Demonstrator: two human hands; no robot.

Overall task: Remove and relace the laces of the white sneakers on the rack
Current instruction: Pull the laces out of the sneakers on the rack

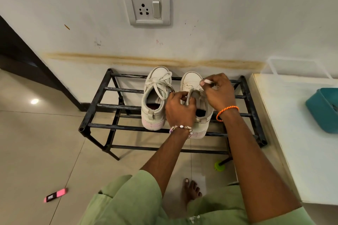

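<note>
Two white sneakers stand side by side on the top bars of a black metal rack, toes toward the wall. The left sneaker is laced, its lace ends lying loose over the tongue. Over the right sneaker both my hands work. My left hand pinches the tongue and a lace strand at the shoe's opening. My right hand pinches a lace end between thumb and fingers above the eyelets. Much of the right sneaker's lacing is hidden by my hands.
A white counter with a teal tub stands close on the right. The wall with a socket plate is just behind the rack. On the tiled floor lie a pink-and-black object, a green cap and my bare foot.
</note>
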